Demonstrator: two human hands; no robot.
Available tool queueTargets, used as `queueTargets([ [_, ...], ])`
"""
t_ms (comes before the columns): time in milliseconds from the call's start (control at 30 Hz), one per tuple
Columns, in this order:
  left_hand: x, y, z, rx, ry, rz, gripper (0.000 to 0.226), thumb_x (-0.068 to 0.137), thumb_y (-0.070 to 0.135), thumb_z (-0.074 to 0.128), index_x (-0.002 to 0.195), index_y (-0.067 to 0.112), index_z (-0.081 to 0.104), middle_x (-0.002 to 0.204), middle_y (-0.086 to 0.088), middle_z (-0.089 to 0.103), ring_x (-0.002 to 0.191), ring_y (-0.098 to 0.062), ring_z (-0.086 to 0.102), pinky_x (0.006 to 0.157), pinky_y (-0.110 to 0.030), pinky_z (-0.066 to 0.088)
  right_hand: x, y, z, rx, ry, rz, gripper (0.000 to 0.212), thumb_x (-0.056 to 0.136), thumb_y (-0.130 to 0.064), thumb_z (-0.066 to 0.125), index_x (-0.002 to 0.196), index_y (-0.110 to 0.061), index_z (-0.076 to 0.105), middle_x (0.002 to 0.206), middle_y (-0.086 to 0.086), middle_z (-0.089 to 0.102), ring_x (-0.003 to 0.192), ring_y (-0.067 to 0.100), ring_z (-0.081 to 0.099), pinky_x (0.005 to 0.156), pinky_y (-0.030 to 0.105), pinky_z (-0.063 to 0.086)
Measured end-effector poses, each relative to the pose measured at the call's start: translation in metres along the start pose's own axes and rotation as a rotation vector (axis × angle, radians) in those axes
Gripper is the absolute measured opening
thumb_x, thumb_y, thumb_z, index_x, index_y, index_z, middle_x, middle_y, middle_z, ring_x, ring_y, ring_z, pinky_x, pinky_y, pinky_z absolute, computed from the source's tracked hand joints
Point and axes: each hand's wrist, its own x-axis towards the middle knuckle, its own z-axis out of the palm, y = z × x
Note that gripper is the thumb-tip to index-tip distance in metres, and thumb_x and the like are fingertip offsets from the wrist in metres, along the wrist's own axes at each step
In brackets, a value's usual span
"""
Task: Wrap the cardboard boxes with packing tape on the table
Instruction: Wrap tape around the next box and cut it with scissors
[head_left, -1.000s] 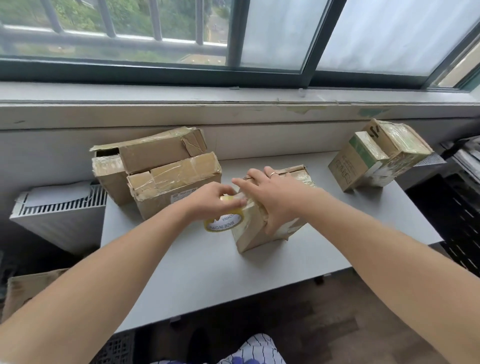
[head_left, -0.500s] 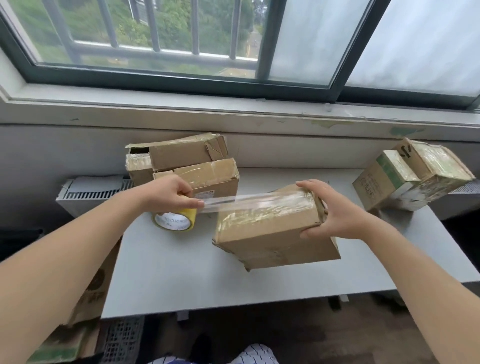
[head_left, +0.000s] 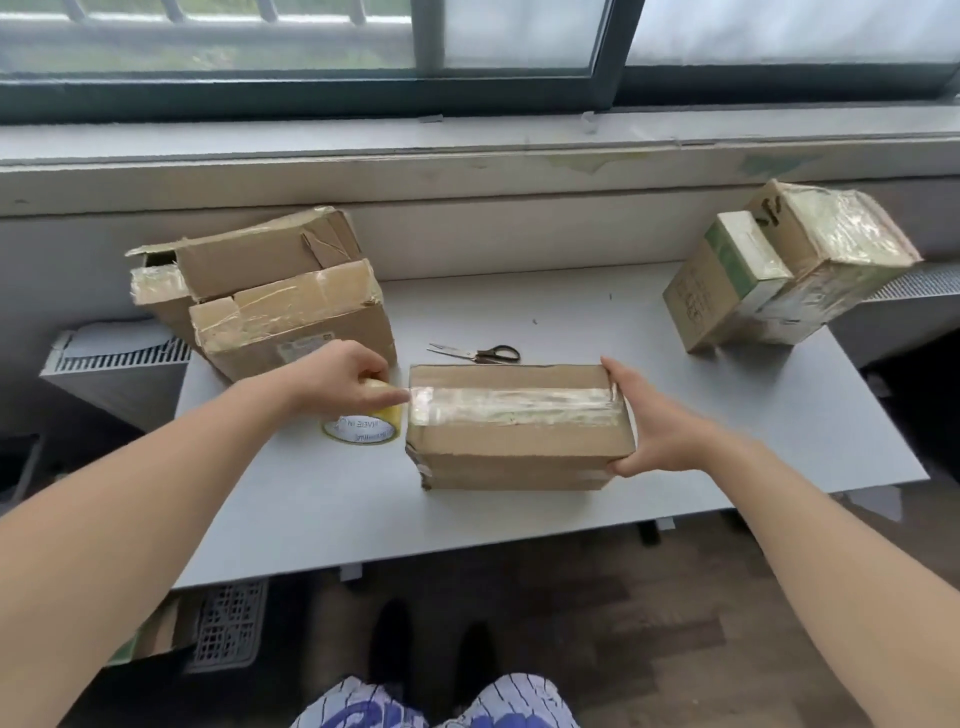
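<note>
A brown cardboard box (head_left: 514, 447) lies flat on the grey table (head_left: 571, 322), with a strip of clear tape running across its top from left to right. My right hand (head_left: 654, 426) grips the box's right end. My left hand (head_left: 343, 382) holds the yellow-cored tape roll (head_left: 363, 426) against the box's left edge, with the roll resting on the table. Part of the roll is hidden under my fingers.
Black-handled scissors (head_left: 475, 353) lie just behind the box. Two taped boxes (head_left: 270, 306) are stacked at the back left, and two more boxes (head_left: 779, 270) lean at the back right. Radiators flank the table. More cardboard lies on the floor at left.
The box was tilted in the air with tape stretched from the roll; now it lies flat on the table and the roll sits against its left edge. The scissors have come into view.
</note>
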Motion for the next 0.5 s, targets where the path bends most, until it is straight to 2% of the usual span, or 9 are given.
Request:
queueTargets([
  [133, 0.004, 0.003, 0.014, 0.045, 0.024, -0.057, 0.045, 0.086, 0.057, 0.074, 0.063, 0.021, 0.061, 0.062, 0.002, 0.062, 0.065, -0.014, 0.058, 0.062, -0.033, 0.044, 0.001, 0.019, 0.011, 0.067, 0.019, -0.025, 0.134, 0.062, -0.029, 0.092, 0.154, -0.051, -0.002, 0.156, -0.020, 0.023, 0.134, 0.017, 0.041, 0.109, 0.032, 0.040],
  [333, 0.006, 0.000, 0.025, 0.036, 0.033, -0.161, 0.059, 0.067, 0.082, 0.060, 0.062, 0.024, 0.065, 0.064, 0.000, 0.064, 0.070, -0.016, 0.059, 0.062, -0.034, 0.043, 0.003, 0.026, 0.012, 0.099, 0.014, -0.039, 0.133, 0.062, -0.029, 0.092, 0.153, -0.052, -0.002, 0.154, -0.020, 0.026, 0.127, 0.018, 0.047, 0.106, 0.036, 0.047],
  [433, 0.010, 0.000, 0.020, 0.018, 0.038, -0.159, 0.044, 0.080, 0.063, 0.074, 0.064, 0.022, 0.069, 0.064, -0.001, 0.064, 0.071, -0.019, 0.060, 0.065, -0.034, 0.045, 0.004, 0.026, 0.013, 0.111, 0.014, -0.031, 0.133, 0.061, -0.029, 0.092, 0.152, -0.054, -0.002, 0.153, -0.022, 0.026, 0.127, 0.019, 0.048, 0.106, 0.039, 0.047],
  [500, 0.010, -0.001, 0.021, 0.024, 0.052, -0.154, 0.042, 0.083, 0.057, 0.077, 0.064, 0.021, 0.068, 0.063, -0.003, 0.064, 0.071, -0.020, 0.059, 0.065, -0.034, 0.045, 0.004, 0.026, 0.014, 0.106, 0.011, -0.022, 0.133, 0.062, -0.029, 0.092, 0.151, -0.055, -0.003, 0.153, -0.021, 0.026, 0.125, 0.020, 0.049, 0.105, 0.040, 0.048],
])
